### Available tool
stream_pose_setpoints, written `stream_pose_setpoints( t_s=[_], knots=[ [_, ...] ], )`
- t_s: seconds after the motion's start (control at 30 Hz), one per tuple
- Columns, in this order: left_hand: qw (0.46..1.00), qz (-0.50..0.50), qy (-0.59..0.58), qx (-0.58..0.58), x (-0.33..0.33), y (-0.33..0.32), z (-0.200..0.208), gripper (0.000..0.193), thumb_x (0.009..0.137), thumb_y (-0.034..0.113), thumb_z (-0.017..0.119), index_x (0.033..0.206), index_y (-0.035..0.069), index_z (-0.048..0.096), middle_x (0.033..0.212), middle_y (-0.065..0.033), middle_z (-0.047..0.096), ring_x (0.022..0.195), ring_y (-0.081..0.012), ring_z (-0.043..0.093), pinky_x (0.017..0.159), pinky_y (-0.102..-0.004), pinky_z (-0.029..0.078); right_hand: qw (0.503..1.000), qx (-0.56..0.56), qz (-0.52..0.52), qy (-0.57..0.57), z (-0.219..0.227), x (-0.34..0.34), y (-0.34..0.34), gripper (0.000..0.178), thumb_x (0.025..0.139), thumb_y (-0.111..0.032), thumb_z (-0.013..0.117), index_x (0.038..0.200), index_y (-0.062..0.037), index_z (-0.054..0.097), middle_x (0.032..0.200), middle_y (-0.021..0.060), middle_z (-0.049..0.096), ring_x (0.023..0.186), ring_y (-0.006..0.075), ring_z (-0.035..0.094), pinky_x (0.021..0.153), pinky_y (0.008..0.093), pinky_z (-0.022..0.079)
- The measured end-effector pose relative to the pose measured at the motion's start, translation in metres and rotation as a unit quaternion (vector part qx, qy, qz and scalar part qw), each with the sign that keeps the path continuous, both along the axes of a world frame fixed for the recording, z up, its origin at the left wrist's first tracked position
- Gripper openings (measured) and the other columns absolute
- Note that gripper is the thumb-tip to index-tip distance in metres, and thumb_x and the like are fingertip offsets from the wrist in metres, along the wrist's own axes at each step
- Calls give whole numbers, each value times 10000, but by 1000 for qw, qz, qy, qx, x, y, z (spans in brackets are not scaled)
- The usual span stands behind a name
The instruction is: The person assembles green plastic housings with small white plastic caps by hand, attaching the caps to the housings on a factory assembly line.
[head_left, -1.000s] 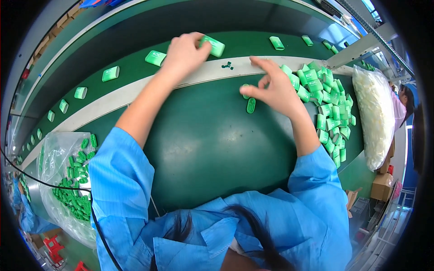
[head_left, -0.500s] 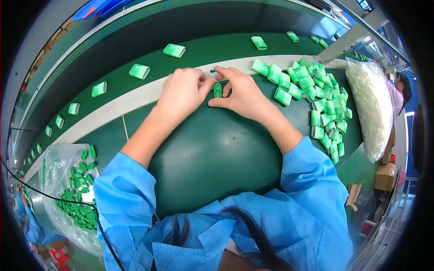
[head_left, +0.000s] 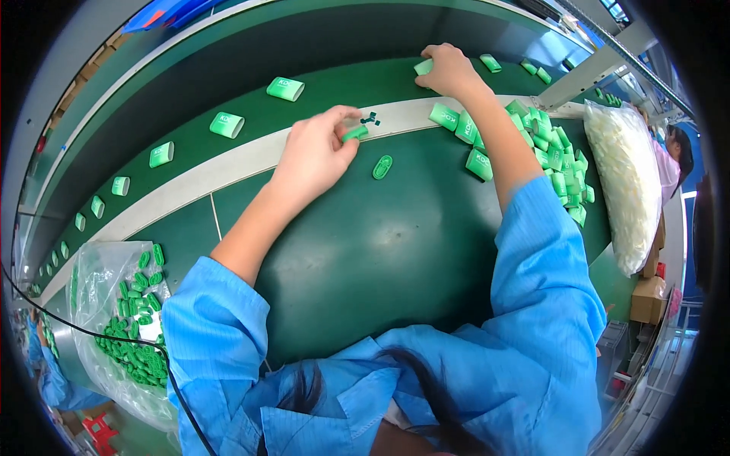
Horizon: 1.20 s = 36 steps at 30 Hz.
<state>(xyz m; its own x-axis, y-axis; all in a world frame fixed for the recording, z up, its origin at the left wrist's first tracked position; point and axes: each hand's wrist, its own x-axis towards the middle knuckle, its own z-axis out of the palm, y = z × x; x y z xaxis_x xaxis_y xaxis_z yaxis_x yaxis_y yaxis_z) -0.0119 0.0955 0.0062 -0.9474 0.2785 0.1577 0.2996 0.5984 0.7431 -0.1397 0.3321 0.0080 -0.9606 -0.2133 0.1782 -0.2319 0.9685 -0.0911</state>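
My left hand is closed on a small green oval cap, pinched between thumb and fingers near the white strip. Over the far green belt, my right hand has its fingers round a light green oval sleeve, partly hidden by the hand. Another green oval cap lies on the dark green table between the hands, a ring-edged piece. Beside my left fingertips are small dark green bits on the white strip. A heap of light green sleeves lies to the right.
More sleeves stand spaced along the curved belt. At left, a clear plastic bag holds many green caps. A tall bag of pale pieces stands at the right, near a metal post. A black cable crosses the left side.
My right hand has left the middle and reached far right to a sleeve on the belt. My left hand has shifted slightly right. Belt sleeves have moved a little left.
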Motion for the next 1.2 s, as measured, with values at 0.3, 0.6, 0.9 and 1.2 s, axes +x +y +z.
stream_pose_setpoints(
  t_s=[0.3,0.6,0.9,1.2],
  knots=[
    [933,42,-214,285,-6,-1,-15,337,832,93,576,1134,-56,561,873,-104,657,715,-111,630,677,-224,510,813,-523,122,-223,-1,110,-57,229,802,-141,660,976,1,615,705,58,641,590,77,584,538,219,456],
    [885,4,-242,399,-8,-1,-13,310,886,117,553,1155,-27,501,1046,-108,617,940,-162,610,889,-275,466,724,-641,86,-242,-8,113,-45,225,798,-67,648,995,31,599,857,75,651,758,115,617,618,230,487],
    [971,6,-128,200,0,2,-6,311,866,100,583,1139,-34,519,985,-111,656,894,-108,600,811,-230,460,719,-646,104,-234,-14,114,-47,251,786,-14,648,1027,29,592,936,84,653,819,107,610,717,227,497],
    [995,27,1,99,10,9,-4,328,835,87,601,1142,-26,567,879,-196,661,787,-171,659,719,-268,504,745,-625,115,-203,-14,117,-47,281,790,-8,641,1060,43,581,955,109,652,850,126,623,761,235,508]
  ],
)
